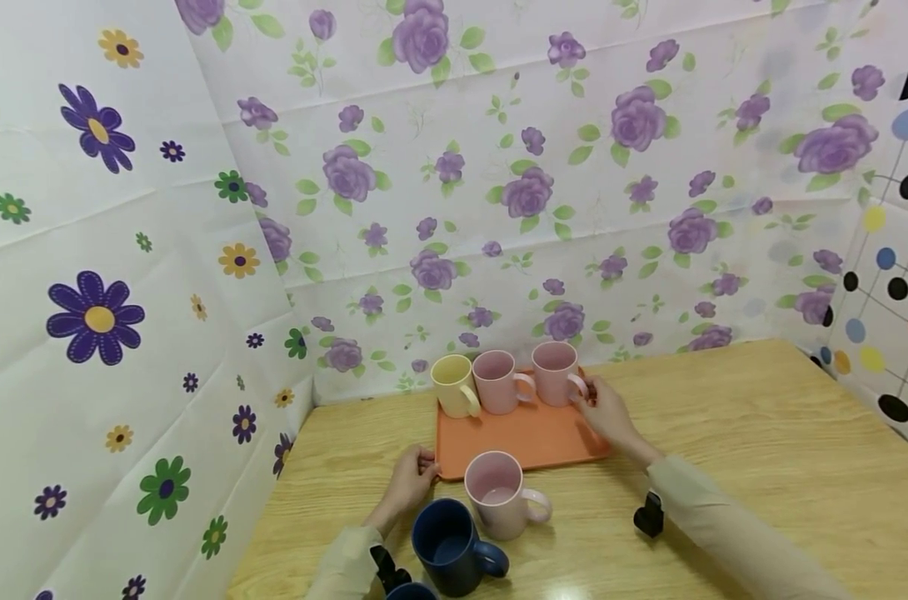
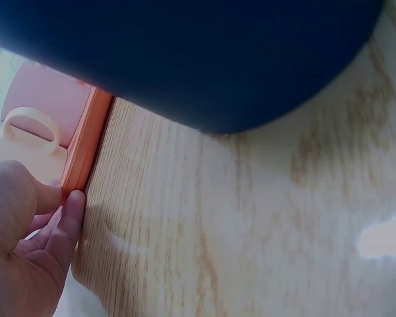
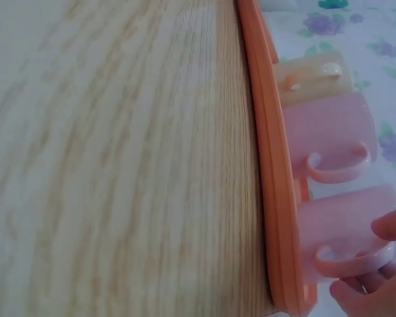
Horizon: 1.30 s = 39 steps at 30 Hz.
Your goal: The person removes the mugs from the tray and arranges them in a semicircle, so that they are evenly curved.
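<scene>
An orange tray [image 1: 521, 442] lies on the wooden table, carrying a yellow mug [image 1: 456, 386] and two pink mugs in a row along its back side. My left hand [image 1: 409, 482] pinches the tray's near left corner between thumb and fingers, as the left wrist view shows. At the tray's right end, my right hand [image 1: 610, 414] grips the handle of the rightmost pink mug [image 1: 555, 373], with the thumb above the handle and fingers curled beneath it. The middle pink mug [image 1: 496, 383] stands close beside the yellow one.
In front of the tray stands another pink mug [image 1: 495, 496], handle to the right. Nearer stands a dark blue mug [image 1: 454, 554], with a second blue mug [image 1: 412, 592] cut off by the frame's lower edge. Flower-patterned cloth walls [image 1: 439, 217] border the table.
</scene>
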### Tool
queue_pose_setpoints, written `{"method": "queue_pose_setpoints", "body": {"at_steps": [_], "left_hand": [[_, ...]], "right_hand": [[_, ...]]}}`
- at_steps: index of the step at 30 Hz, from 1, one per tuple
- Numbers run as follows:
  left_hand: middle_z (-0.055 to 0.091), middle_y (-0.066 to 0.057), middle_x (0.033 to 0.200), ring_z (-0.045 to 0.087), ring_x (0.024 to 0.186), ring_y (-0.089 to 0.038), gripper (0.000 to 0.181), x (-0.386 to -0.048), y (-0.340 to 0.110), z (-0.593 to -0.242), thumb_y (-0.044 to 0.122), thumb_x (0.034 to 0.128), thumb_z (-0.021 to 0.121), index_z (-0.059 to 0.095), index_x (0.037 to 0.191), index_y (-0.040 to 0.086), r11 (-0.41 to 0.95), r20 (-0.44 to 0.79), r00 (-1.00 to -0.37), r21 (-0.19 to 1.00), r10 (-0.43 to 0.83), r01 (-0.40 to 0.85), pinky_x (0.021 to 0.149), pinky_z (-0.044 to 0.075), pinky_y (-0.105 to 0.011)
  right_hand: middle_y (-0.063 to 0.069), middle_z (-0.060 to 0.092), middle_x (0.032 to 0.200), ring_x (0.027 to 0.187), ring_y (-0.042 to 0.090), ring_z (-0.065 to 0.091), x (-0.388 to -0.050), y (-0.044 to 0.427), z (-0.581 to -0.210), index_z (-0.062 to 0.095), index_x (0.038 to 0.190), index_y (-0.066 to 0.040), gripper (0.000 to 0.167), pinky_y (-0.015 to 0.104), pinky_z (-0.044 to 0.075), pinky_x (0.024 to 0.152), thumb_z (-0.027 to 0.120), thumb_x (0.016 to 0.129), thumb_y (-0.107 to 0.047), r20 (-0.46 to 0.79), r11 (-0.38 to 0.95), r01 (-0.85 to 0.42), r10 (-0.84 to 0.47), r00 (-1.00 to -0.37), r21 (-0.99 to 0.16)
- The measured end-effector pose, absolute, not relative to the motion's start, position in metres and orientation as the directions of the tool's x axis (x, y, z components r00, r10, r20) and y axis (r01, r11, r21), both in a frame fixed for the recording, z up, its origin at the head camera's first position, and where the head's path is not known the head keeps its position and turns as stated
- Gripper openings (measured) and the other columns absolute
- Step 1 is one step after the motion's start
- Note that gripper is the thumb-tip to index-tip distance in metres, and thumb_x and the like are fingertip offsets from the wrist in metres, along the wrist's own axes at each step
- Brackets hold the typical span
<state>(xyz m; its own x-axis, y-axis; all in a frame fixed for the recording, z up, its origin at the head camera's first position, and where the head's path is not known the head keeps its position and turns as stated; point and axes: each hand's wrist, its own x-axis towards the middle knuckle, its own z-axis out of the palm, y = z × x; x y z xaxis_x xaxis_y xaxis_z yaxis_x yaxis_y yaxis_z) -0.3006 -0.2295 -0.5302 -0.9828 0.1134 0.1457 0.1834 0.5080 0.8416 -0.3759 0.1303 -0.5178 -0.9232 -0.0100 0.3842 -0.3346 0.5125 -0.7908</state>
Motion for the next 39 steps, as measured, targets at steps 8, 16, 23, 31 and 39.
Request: {"method": "queue_pose_setpoints", "body": {"at_steps": [8,16,23,31,39], "left_hand": [[0.062,-0.018,0.087,0.06,0.075,-0.017,0.016,-0.303,-0.231,-0.532,-0.004,0.0904,0.059,0.053,0.103,-0.013,0.516,0.141,-0.983,0.837,0.118,0.182,0.061,0.052,-0.017],[0.061,-0.018,0.088,0.06,0.075,-0.015,0.015,-0.303,-0.231,-0.531,-0.004,0.0911,0.059,0.053,0.103,-0.012,0.513,0.135,-0.984,0.84,0.115,0.175,0.062,0.054,-0.02],[0.062,-0.017,0.087,0.06,0.073,-0.013,0.015,-0.302,-0.231,-0.532,-0.003,0.0911,0.059,0.053,0.102,-0.011,0.524,0.133,-0.985,0.834,0.109,0.171,0.061,0.053,-0.019],[0.062,-0.02,0.091,0.062,0.077,-0.019,0.017,-0.303,-0.231,-0.533,-0.002,0.0925,0.058,0.053,0.105,-0.012,0.517,0.147,-0.982,0.835,0.118,0.187,0.063,0.054,-0.021],[0.062,-0.018,0.091,0.061,0.077,-0.017,0.016,-0.301,-0.23,-0.534,0.0,0.0931,0.058,0.053,0.105,-0.01,0.531,0.15,-0.982,0.826,0.116,0.189,0.062,0.053,-0.02]], "right_hand": [[0.014,0.065,0.076,0.066,0.017,0.056,-0.374,0.13,-0.519,0.059,0.088,0.0,0.018,0.02,0.043,0.056,0.071,0.087,-0.012,0.48,0.573,-0.365,0.055,-0.876,-0.733],[0.011,0.063,0.071,0.062,0.012,0.054,-0.367,0.136,-0.519,0.058,0.077,-0.004,0.017,0.019,0.045,0.052,0.073,0.084,-0.008,0.474,0.522,-0.365,0.086,-0.876,-0.77],[0.009,0.064,0.073,0.066,0.006,0.055,-0.352,0.142,-0.515,0.061,0.08,-0.004,0.013,0.017,0.047,0.058,0.074,0.082,-0.004,0.481,0.514,-0.38,0.073,-0.874,-0.769],[0.006,0.066,0.074,0.07,0.007,0.058,-0.323,0.147,-0.498,0.062,0.081,-0.007,0.012,0.019,0.048,0.056,0.073,0.085,-0.01,0.45,0.475,-0.387,0.021,-0.893,-0.79],[0.009,0.067,0.073,0.067,0.008,0.059,-0.292,0.156,-0.49,0.063,0.083,-0.006,0.01,0.022,0.046,0.05,0.072,0.085,-0.008,0.416,0.412,-0.408,-0.075,-0.906,-0.815]]}}
